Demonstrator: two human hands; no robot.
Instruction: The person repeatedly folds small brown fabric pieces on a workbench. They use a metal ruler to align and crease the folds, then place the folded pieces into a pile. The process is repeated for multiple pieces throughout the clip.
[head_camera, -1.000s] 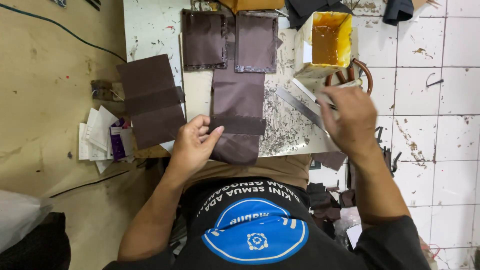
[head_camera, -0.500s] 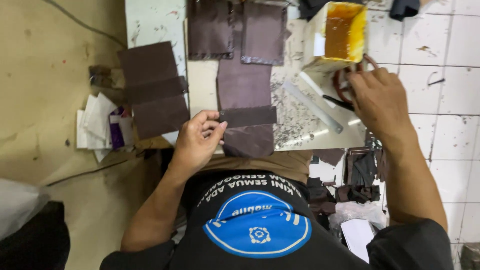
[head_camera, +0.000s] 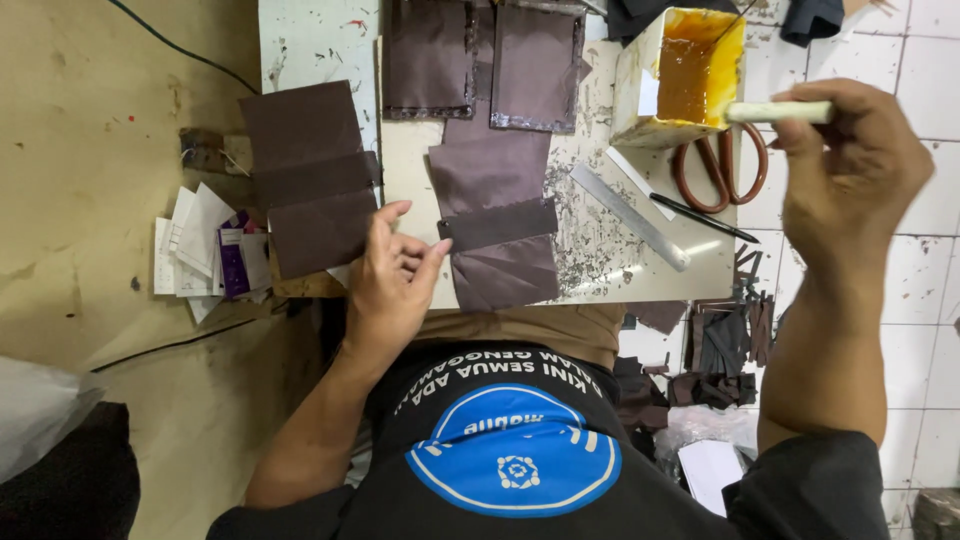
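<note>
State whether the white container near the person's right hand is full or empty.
Partly full: the open-topped white container holds amber liquid coating its inner walls. The right hand holds a pale brush handle beside it.

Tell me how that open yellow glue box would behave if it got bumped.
The glue box stands tall and open-topped at the board's far edge, so it may tip and spill. Its thin, stained walls look light and soft, probably denting easily.
</note>
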